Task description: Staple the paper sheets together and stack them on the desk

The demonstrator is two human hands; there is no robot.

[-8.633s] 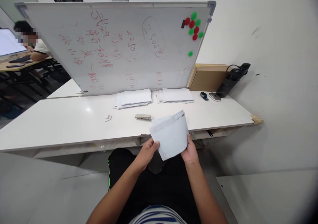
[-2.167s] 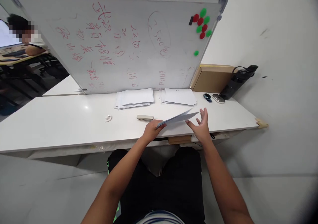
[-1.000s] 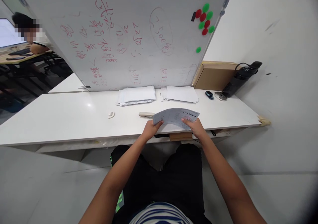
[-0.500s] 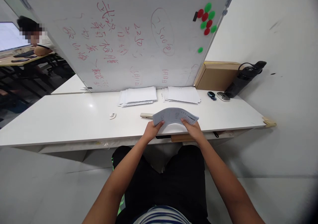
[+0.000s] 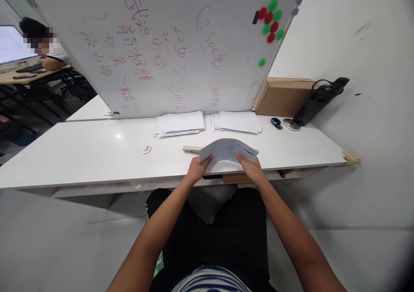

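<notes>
A small bundle of printed paper sheets [image 5: 223, 149] arches upward between my hands, just above the desk's front edge. My left hand [image 5: 198, 168] grips its left end, thumb on top. At the right end my right hand [image 5: 252, 166] is closed on it, the thumb pressing near a red stamp mark. Behind the sheets' left end lies a beige stapler [image 5: 191, 149], partly covered by the paper. Two stacks of paper rest farther back: a left stack [image 5: 181, 123] and a right stack [image 5: 238, 122].
A whiteboard [image 5: 181, 80] with red writing and magnets stands along the desk's [image 5: 97, 154] back. A white earpiece [image 5: 146, 149] lies left. Right are a watch [image 5: 276, 123], a mouse [image 5: 291, 124], a cardboard box [image 5: 284, 97] and a black bottle [image 5: 318, 102]. A person [image 5: 54, 57] sits far left.
At 2.2 s ago my right hand was open beside the sheets; since then it has closed on their right end. The sheets, earlier held tilted and nearer my lap, are now bowed between both hands.
</notes>
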